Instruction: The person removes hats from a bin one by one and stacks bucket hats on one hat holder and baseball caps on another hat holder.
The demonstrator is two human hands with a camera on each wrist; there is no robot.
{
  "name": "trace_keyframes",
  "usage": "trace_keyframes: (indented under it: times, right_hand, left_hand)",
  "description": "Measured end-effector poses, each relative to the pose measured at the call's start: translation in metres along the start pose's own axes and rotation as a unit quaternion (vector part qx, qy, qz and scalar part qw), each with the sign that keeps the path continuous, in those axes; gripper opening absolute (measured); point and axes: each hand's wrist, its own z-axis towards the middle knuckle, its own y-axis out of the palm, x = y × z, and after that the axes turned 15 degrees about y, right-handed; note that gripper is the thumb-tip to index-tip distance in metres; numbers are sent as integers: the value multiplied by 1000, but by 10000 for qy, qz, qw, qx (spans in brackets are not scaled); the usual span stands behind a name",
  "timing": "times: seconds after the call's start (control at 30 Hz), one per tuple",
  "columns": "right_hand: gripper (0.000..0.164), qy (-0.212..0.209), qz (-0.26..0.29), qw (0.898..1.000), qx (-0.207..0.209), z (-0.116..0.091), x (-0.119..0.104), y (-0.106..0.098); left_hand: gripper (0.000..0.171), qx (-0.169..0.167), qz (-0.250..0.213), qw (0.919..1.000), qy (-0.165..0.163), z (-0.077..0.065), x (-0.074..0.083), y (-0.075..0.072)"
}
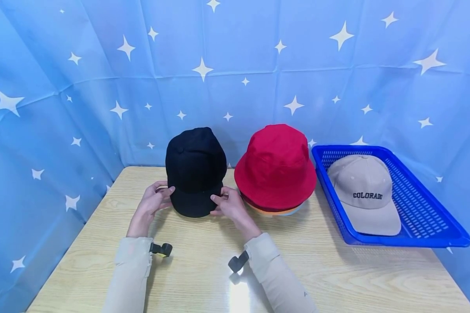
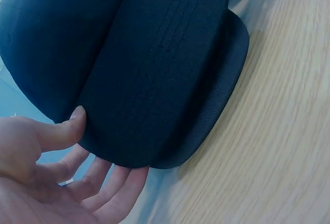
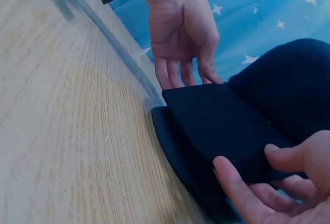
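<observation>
A black baseball cap [image 1: 196,161] sits at the back left of the table, its brim toward me. Under its brim, the wrist views show a second dark brim [image 2: 219,97], so another cap lies beneath. My left hand [image 1: 153,201] pinches the upper brim's left side, thumb on top and fingers below the edge. On the opposite side, my right hand [image 1: 232,204] holds the same brim between thumb and fingers. In the right wrist view a gap shows between the upper brim [image 3: 216,126] and the lower brim [image 3: 175,146].
Right of the black cap stands a red bucket hat [image 1: 276,165], with orange and light blue edges showing beneath it. Farther right, a blue plastic basket [image 1: 419,191] holds a beige cap [image 1: 362,187] lettered COLORADO. A star-patterned blue curtain [image 1: 235,95] hangs behind the wooden table [image 1: 196,269].
</observation>
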Motion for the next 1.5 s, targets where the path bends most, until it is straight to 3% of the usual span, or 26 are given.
trace_keyframes:
  times: [0.43, 0.63, 0.77, 0.87, 0.93, 1.0, 1.07, 1.13, 1.23, 1.33, 1.5]
  right_hand:
    - [16, 163, -468, 9986, -184, -9, -9, 2]
    - [56, 239, -1153, 9926, -284, -23, -21, 2]
    - [69, -17, -1837, 9816, -522, -38, -34, 1]
    - [78, -218, -2445, 9683, -460, -54, -47, -6]
    - [81, -400, -2599, 9642, -335, -67, -56, -13]
    - [77, -702, -2336, 9694, -297, -79, -65, -22]
    - [65, -1209, -1876, 9743, -305, -90, -73, -34]
    - [53, -1727, -1442, 9740, -251, -101, -80, -49]
    - [38, -2325, -1147, 9658, -36, -118, -87, -76]
    - [31, -2634, -1020, 9590, 233, -133, -90, -105]
    - [22, -2954, -611, 9516, 597, -148, -87, -155]
  left_hand:
    - [54, -120, 305, 9994, -136, -4, 11, -7]
    - [52, 7, 433, 9990, -122, -5, 15, -6]
    - [48, 423, 873, 9951, 210, -9, 25, -5]
    - [46, 1166, 1276, 9821, 750, -15, 39, -1]
    - [45, 1786, 1334, 9671, 1223, -19, 51, 4]
    - [43, 2290, 1092, 9503, 1804, -24, 65, 10]
    - [36, 2541, 659, 9350, 2383, -30, 79, 18]
    - [26, 2496, 108, 9256, 2843, -37, 93, 29]
    - [12, 2112, -617, 9184, 3288, -50, 113, 50]
    - [8, 1603, -1012, 9183, 3475, -63, 126, 73]
    - [8, 767, -901, 9270, 3560, -82, 131, 115]
